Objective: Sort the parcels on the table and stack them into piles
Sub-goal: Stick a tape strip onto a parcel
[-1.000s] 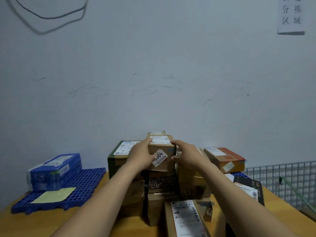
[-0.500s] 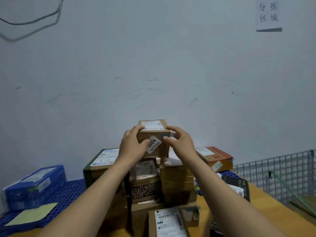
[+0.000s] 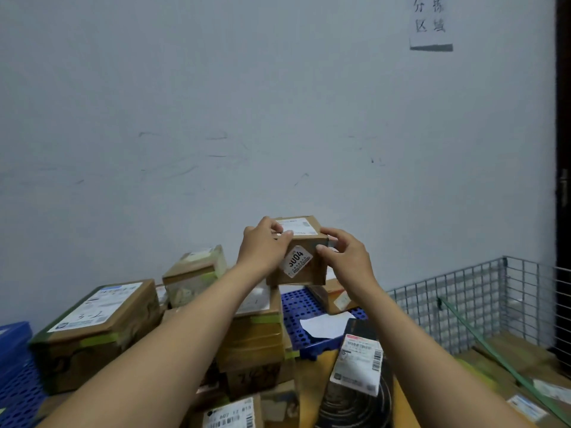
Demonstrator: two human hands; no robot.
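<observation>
Small, near-cubic box of brown corrugated cardboard, with a white printed label on top and a slanted white sticker on the near face, is held in the air above the pile toward the far edge of the tabletop. Left hand grips its upper left edge with curled fingers; right hand grips its right side, thumb on the near face. Below are taped cardboard cartons, a blue perforated plastic pallet and a glossy black oblong box.
</observation>
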